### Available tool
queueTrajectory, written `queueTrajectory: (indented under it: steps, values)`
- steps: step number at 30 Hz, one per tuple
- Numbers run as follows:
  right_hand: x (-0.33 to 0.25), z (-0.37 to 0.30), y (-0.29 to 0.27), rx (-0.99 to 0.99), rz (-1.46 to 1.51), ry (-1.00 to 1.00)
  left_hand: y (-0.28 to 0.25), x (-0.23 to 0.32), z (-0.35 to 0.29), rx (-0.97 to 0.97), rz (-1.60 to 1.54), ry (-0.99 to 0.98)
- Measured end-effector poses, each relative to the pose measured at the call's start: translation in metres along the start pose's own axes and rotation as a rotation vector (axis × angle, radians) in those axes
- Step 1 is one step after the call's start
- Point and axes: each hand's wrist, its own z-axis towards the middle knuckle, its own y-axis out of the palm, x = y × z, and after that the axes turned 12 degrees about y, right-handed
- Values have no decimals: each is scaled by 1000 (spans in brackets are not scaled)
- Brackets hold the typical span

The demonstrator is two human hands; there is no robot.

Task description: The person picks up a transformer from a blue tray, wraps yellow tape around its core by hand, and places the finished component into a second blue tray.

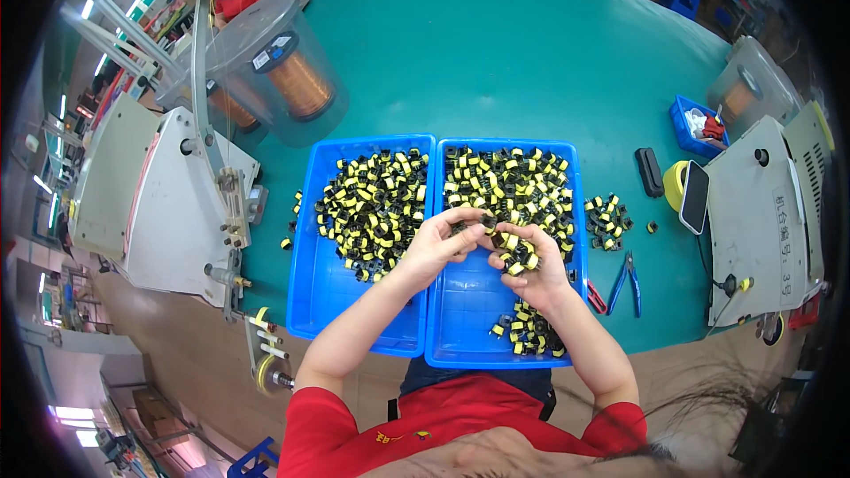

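Note:
Two blue trays stand side by side in front of me: the left tray (305,301) and the right tray (456,336). Both hold heaps of small black bobbins wrapped in yellow tape. Above the right tray, my left hand (438,246) pinches one black bobbin (487,222) between thumb and fingers. My right hand (542,274) is closed round several yellow-taped bobbins (520,257), and its fingertips meet the left hand's at the pinched piece. A smaller pile of bobbins (531,332) lies in the near right corner of the right tray, below my right wrist.
Right of the trays are loose bobbins (607,221), blue-handled pliers (628,283), a red-handled tool (596,297), a black case (649,173) and a phone-like screen (695,198). Winding machines (168,204) flank the green table (496,44). Copper wire spools (301,84) stand in clear bins at left.

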Motion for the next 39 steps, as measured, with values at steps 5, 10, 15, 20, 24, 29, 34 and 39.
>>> queueTrajectory:
  steps: [5, 10, 15, 20, 24, 29, 34, 39]
  values:
    - [1, -1, 0, -32, -42, 29, -12, -1, 3, -76, -323, -73]
    - [0, 0, -3, -116, 22, 70, -8, 4, 3, -37, -352, -76]
    - [2, -2, 1, -166, -74, 77, -4, 4, 1, 30, -87, -155]
    - [7, -2, 4, -133, -156, 36, -1, 0, -1, -150, 171, -225]
    - [5, -4, 6, -81, -167, 14, -4, -6, 0, -147, 65, -193]
    - [2, -1, 2, -46, -75, -20, -2, 0, 2, -62, -120, -129]
    - [4, -2, 6, -1, -116, -46, -3, 1, 1, -30, -83, -45]
    - [4, -1, 3, -23, -181, -38, -3, 5, 1, 6, -138, -77]
